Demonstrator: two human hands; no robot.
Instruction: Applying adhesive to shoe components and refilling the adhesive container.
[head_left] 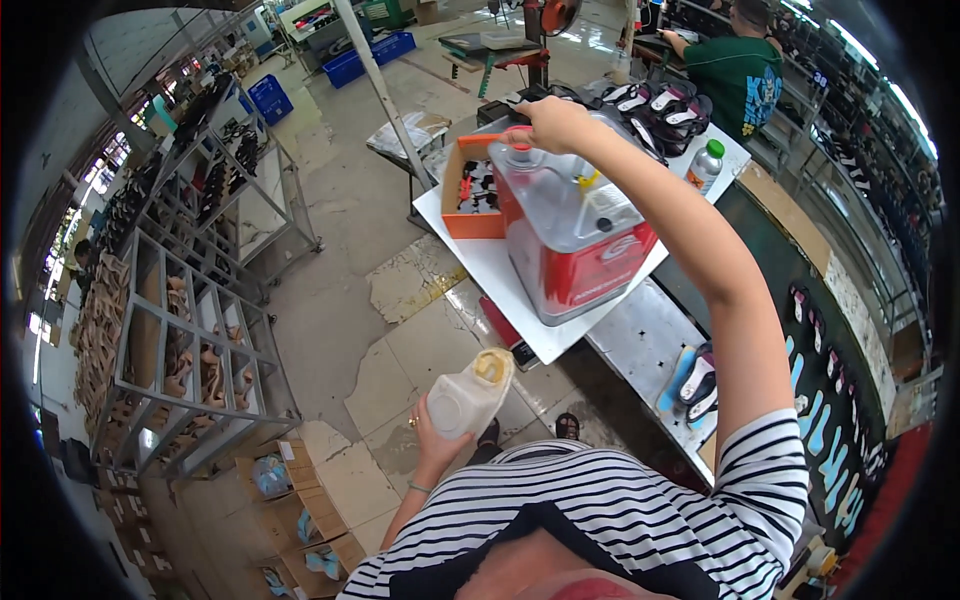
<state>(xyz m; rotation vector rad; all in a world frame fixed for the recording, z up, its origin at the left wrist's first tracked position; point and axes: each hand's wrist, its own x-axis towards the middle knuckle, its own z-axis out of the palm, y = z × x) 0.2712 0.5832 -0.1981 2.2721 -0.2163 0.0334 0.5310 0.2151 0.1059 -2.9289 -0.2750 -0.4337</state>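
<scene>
My left hand [432, 440] is closed around a whitish plastic jug [465, 402], held low in front of me. The jug is tilted, and yellowish residue coats its open end. My right arm stretches over a large red and silver metal can [580, 240] on a white tabletop [545, 340]. At the can's far left corner, my right hand [558, 125] has its fingers closed at the red cap [519, 150]; the hand partly hides their hold. A yellow piece [588, 181] lies on the can's top. An orange box [472, 225] with small dark and red items stands against the can.
A green-capped bottle [706, 166] and several sandals [672, 105] are on the table's far right. Below is a metal surface with sandals [700, 385]. On the right runs a dark conveyor [800, 260]; racks [190, 370] stand left. A person in green [735, 80] works beyond.
</scene>
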